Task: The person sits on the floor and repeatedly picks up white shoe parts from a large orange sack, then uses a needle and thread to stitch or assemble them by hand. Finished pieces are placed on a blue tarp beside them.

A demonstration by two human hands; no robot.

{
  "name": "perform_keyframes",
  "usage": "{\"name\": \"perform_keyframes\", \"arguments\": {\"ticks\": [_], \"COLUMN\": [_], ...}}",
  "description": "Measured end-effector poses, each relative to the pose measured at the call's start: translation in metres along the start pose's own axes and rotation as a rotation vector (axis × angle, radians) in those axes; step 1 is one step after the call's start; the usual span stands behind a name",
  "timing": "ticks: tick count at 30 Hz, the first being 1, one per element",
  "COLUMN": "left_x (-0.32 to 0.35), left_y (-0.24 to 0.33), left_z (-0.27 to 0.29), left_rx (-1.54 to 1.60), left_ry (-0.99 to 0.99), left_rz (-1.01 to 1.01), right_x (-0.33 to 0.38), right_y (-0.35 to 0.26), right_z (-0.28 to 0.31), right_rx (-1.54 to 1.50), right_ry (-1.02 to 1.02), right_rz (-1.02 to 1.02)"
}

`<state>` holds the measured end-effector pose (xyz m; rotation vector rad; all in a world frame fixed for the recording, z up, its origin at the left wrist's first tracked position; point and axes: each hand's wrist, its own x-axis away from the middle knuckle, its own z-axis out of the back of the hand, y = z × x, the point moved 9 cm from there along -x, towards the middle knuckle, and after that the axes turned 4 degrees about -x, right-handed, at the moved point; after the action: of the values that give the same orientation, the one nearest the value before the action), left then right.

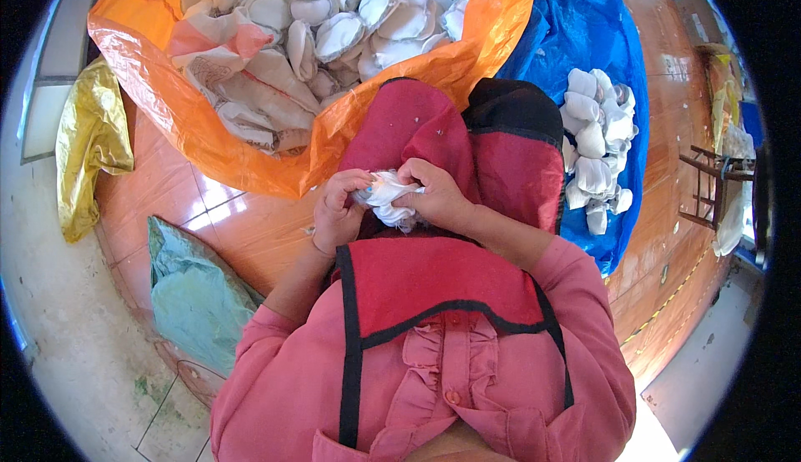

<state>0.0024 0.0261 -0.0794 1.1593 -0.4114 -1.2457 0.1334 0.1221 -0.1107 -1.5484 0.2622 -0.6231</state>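
Above my lap, a small crumpled white cloth piece (389,194) is held between both hands. My left hand (336,212) pinches its left end with thumb and fingers. On the other side, my right hand (435,197) grips the cloth with the fingers curled in. Some loose threads or fringes seem to hang from its lower edge; its exact kind is hard to make out. Past my knees lies a big heap of white, rounded, padded-looking pieces (340,35). To the right, a smaller stack of folded white bundles (593,176) rests beside my leg.
An orange plastic sheet (146,70) surrounds the heap, and a blue sheet (576,32) lies under the stack. A yellow sack (90,149) and a greenish sack (196,299) are on the left. A wooden stool (709,185) stands at the right on orange floor tiles (667,87).
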Motion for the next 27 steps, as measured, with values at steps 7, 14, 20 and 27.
{"name": "perform_keyframes", "arguments": {"ticks": [7,14,20,27], "left_x": [0.003,0.009,-0.006,0.009], "left_y": [-0.006,-0.024,-0.003,-0.024], "left_z": [-0.007,-0.016,-0.008,-0.013], "left_rx": [0.058,0.425,0.282,0.561], "left_ry": [-0.032,-0.103,-0.232,-0.176], "left_rz": [0.096,0.233,0.059,0.376], "right_x": [0.004,0.007,0.002,-0.007], "right_y": [0.010,0.000,-0.005,-0.018], "right_z": [0.003,0.003,-0.004,-0.003], "right_rx": [-0.072,-0.027,-0.085,0.233], "right_ry": [-0.030,-0.127,-0.292,-0.341], "right_rz": [0.036,-0.016,-0.052,-0.002]}}
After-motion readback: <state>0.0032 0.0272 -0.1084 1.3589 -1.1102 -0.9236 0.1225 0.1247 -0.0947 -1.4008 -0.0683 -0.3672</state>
